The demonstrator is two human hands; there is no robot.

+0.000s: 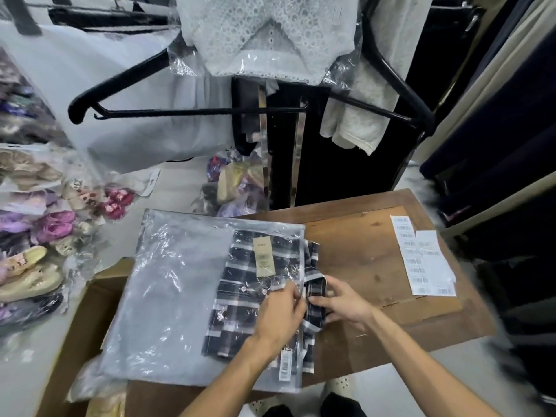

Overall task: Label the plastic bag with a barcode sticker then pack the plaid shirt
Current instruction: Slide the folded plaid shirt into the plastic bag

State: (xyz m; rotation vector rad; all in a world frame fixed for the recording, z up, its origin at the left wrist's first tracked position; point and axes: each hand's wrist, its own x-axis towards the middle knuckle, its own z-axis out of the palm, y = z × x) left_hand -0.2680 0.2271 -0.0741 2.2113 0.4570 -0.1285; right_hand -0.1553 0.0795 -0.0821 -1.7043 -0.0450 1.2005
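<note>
A clear plastic bag (168,296) lies flat across a wooden table (361,248) and a cardboard box. The folded dark plaid shirt (240,299) is mostly inside the bag, with its collar end sticking out of the bag's right-hand opening. A tan hang tag (264,256) lies on the shirt. A white barcode sticker (285,364) sits on the bag near its lower right corner. My left hand (281,314) pinches the bag's open edge. My right hand (340,300) grips the shirt part that pokes out of the bag.
Strips of barcode stickers (421,254) lie on the table's right side. An open cardboard box (90,314) stands at the left under the bag. Bagged slippers (36,236) pile up at the far left. Black hangers (180,111) and clothes hang behind the table.
</note>
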